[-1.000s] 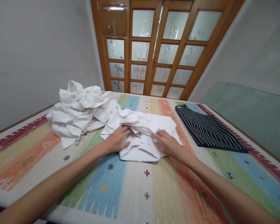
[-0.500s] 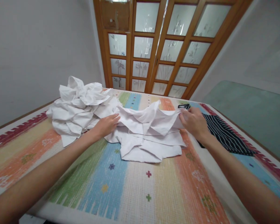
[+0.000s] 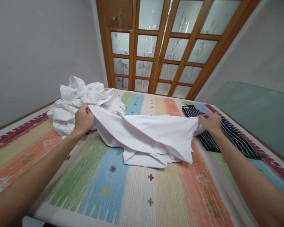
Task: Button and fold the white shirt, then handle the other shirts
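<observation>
A white cloth garment [image 3: 146,132] is stretched between my two hands, its upper edge lifted and its lower folds lying on the table. My left hand [image 3: 84,118] pinches the upper left corner, close beside a crumpled heap of white cloth [image 3: 68,110]. At the other end, my right hand [image 3: 211,123] grips the upper right corner, in front of a black garment with white stripes [image 3: 236,137]. The white piece's exact kind cannot be made out. Fingertips of both hands are partly hidden by the cloth.
A striped, multicoloured tablecloth [image 3: 137,192] covers the table. Behind the far edge stands a wooden door with glass panes [image 3: 145,45]. Grey walls rise at both sides, and a pale green panel [image 3: 253,110] leans along the right edge.
My left hand has moved left and closed on the garment's corner. My right hand has shifted a little right. The white cloth is now spread wider and pulled taut.
</observation>
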{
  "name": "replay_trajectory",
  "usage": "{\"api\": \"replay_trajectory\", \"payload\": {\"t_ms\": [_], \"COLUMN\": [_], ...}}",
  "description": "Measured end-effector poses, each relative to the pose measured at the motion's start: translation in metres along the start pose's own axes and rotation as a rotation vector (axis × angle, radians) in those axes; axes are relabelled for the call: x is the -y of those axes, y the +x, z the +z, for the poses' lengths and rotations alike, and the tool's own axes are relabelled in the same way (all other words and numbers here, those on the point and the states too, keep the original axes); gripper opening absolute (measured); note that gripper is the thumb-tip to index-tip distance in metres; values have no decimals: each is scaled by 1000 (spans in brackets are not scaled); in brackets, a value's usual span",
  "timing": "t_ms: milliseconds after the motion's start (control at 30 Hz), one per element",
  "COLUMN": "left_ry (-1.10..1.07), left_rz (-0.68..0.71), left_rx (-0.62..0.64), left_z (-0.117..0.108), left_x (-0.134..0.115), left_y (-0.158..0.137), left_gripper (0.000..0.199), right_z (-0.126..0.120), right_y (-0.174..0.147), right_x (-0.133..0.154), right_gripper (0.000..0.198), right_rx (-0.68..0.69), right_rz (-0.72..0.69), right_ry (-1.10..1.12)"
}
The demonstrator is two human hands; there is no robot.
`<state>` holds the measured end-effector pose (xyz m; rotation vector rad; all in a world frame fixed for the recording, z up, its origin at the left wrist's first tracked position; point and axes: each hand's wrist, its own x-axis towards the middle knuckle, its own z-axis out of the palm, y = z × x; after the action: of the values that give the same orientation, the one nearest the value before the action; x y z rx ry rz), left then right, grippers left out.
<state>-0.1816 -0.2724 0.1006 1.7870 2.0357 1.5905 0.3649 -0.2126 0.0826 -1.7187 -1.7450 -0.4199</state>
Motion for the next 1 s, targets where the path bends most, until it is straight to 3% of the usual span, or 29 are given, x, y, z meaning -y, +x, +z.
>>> {"api": "replay_trajectory", "payload": {"t_ms": [67, 167, 267, 367, 433, 533, 667, 733, 867, 933, 1000], "left_ry": [57, 166, 121, 50, 49, 65, 24, -23, -172, -269, -289], "left_rz": [172, 488, 710, 788, 823, 856, 778, 602, 185, 98, 126], "left_rx": [62, 214, 579, 858, 957, 1010, 866, 660, 127, -50, -146], "left_z": [-1, -1, 1, 12, 22, 33, 29, 20, 0, -8, -15], "left_x": [7, 3, -14, -28, -32, -33, -40, -44, -44, -39, -32], "left_y": [2, -7, -28, -52, -66, -77, -68, -55, -22, -6, 5], "left_gripper": [38, 49, 40, 34, 37, 21, 18, 15, 14, 11, 7], "right_z": [2, -7, -27, -42, -44, -42, -43, -44, -33, -20, -6], "right_y": [-9, -31, -61, -86, -94, -87, -46, -22, 18, 28, 30], "right_x": [19, 68, 118, 151, 158, 151, 129, 122, 126, 137, 150], "right_gripper": [25, 27, 32, 35, 24, 14, 22, 19, 11, 5, 9], "right_rx": [-13, 78, 570, 842, 896, 884, 690, 515, 305, 268, 333], "right_rz": [33, -163, -414, -574, -619, -602, -366, -184, 261, 334, 270], "right_ry": [7, 142, 260, 64, -56, -140, -126, 29, 617, 841, 859]}}
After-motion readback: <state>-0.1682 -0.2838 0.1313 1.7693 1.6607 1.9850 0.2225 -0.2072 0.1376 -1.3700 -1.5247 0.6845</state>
